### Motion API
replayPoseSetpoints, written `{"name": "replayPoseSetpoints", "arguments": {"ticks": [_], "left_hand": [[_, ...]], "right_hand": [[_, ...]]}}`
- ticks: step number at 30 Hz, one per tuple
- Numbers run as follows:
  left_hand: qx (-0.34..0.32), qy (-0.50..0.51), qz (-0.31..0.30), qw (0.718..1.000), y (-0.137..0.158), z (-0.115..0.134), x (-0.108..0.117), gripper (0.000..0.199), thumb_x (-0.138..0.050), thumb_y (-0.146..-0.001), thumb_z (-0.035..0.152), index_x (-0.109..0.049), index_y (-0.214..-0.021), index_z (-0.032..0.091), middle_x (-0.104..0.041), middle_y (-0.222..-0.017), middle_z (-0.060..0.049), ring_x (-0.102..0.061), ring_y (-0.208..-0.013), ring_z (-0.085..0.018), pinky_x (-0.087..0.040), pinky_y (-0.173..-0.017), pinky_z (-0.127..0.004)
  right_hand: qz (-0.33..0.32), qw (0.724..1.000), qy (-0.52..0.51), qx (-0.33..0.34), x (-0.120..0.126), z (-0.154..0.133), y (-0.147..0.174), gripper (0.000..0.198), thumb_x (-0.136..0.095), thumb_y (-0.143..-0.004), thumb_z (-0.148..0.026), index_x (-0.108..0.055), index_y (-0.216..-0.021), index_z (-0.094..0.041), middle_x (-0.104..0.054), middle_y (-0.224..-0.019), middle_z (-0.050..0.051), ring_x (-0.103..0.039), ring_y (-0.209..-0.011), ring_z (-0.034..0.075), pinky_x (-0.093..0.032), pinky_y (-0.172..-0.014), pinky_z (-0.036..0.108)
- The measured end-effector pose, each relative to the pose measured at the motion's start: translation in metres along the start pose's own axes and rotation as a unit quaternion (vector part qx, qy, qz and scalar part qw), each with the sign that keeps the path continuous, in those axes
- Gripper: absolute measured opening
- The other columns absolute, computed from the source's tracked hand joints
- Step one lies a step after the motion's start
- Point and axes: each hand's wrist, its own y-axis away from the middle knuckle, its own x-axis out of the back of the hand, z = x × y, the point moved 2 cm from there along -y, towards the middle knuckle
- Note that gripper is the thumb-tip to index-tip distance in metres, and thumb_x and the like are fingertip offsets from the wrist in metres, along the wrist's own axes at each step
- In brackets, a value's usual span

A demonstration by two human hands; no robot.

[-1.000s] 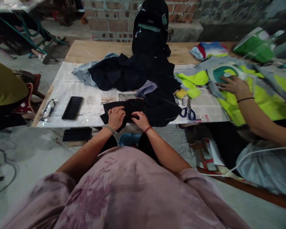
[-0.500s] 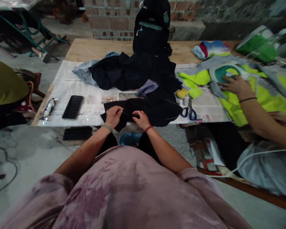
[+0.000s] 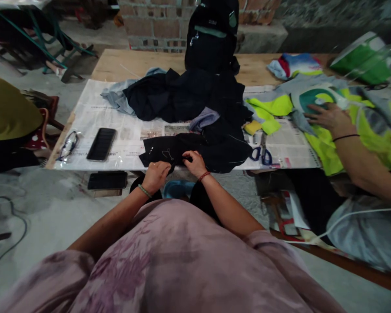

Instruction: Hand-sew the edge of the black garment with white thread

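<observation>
A black garment [image 3: 226, 150] lies along the front edge of the table, its left end spread flat. My left hand [image 3: 157, 175] is closed on the garment's near edge, fingers curled over the cloth. To its right, my right hand [image 3: 195, 164] pinches the same edge between thumb and fingers. A loose loop of pale thread [image 3: 167, 154] lies on the black cloth just above my left hand, with a few small white dots beside it. Whether a needle is in my fingers is too small to tell. Blue-handled scissors [image 3: 261, 154] lie right of the garment.
Left are a phone [image 3: 101, 144] and glasses [image 3: 68, 145]. Behind the garment lie dark clothes [image 3: 172, 98] and a black backpack [image 3: 211, 43]. At right, a co-worker's hand [image 3: 335, 119] holds a green-and-white iron [image 3: 316, 96] over yellow-and-grey cloth [image 3: 326, 150]. A blue stool [image 3: 177, 190] shows below.
My left hand has come down toward me to the garment's near edge, uncovering the thread loop and white dots. My right hand has stayed nearly in place.
</observation>
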Motion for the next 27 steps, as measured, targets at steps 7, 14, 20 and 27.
{"name": "replayPoseSetpoints", "arguments": {"ticks": [7,14,20,27], "left_hand": [[-0.035,-0.046,0.006,0.998,0.013,0.003,-0.015,0.023,-0.04,-0.086,0.021,-0.062,-0.093,0.018,-0.066,-0.087,-0.007,-0.059,-0.084,-0.018,-0.04,-0.078,-0.034],[-0.046,-0.028,0.032,0.998,0.012,0.003,-0.007,0.024,-0.041,-0.086,0.024,-0.062,-0.098,0.019,-0.066,-0.097,-0.006,-0.058,-0.091,-0.018,-0.038,-0.08,-0.033],[0.041,-0.069,0.076,0.994,-0.015,-0.019,0.019,0.031,-0.036,-0.089,0.028,-0.058,-0.107,0.018,-0.065,-0.097,-0.007,-0.058,-0.089,-0.019,-0.037,-0.076,-0.033],[-0.06,-0.169,-0.014,0.984,-0.056,-0.017,0.026,0.021,-0.05,-0.08,0.024,-0.066,-0.093,0.027,-0.06,-0.101,-0.004,-0.05,-0.091,-0.023,-0.033,-0.074,-0.038]], "right_hand": [[-0.003,1.0,0.002,0.002,0.001,0.0,0.0,0.016,-0.058,-0.069,-0.019,-0.061,-0.083,-0.023,-0.063,-0.084,0.001,-0.055,-0.085,0.018,-0.039,-0.086,0.038],[-0.002,1.0,0.0,-0.002,0.001,0.0,0.0,0.016,-0.059,-0.068,-0.019,-0.062,-0.083,-0.022,-0.063,-0.084,0.002,-0.055,-0.085,0.018,-0.039,-0.086,0.037],[-0.003,1.0,0.004,-0.002,0.0,-0.001,0.0,0.015,-0.059,-0.068,-0.019,-0.062,-0.083,-0.022,-0.062,-0.084,0.001,-0.055,-0.085,0.018,-0.038,-0.086,0.037],[-0.007,1.0,0.009,0.004,-0.001,0.001,-0.001,0.015,-0.059,-0.068,-0.018,-0.062,-0.082,-0.023,-0.063,-0.085,0.001,-0.054,-0.086,0.019,-0.039,-0.084,0.038]]}}
